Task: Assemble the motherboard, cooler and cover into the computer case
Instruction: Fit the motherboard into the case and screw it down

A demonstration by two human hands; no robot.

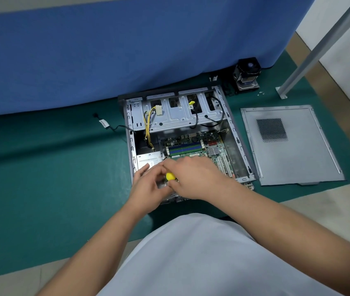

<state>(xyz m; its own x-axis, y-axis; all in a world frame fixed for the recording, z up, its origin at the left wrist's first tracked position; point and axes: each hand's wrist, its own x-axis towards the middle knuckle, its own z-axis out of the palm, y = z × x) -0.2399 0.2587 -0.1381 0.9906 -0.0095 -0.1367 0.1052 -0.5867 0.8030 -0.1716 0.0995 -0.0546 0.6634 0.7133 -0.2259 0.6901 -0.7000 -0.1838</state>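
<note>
The open grey computer case (237,133) lies on its side on the green mat. The green motherboard (195,146) sits inside it, partly hidden by my hands. My right hand (193,178) grips a yellow-handled screwdriver (170,176) over the board's near left corner. My left hand (148,184) is right beside it, fingers curled toward the screwdriver; what it pinches is hidden. The cooler (247,76) stands on the mat behind the case at the right. The grey cover panel (291,150) lies flat to the right of the case.
A silver power supply (148,160) fills the case's near left corner. Yellow and black cables (148,129) hang by the drive cage (180,112). A loose black cable (114,128) lies left of the case. Small screws (261,93) lie near the cooler. A blue cloth (127,50) hangs behind; a metal post (310,58) stands right.
</note>
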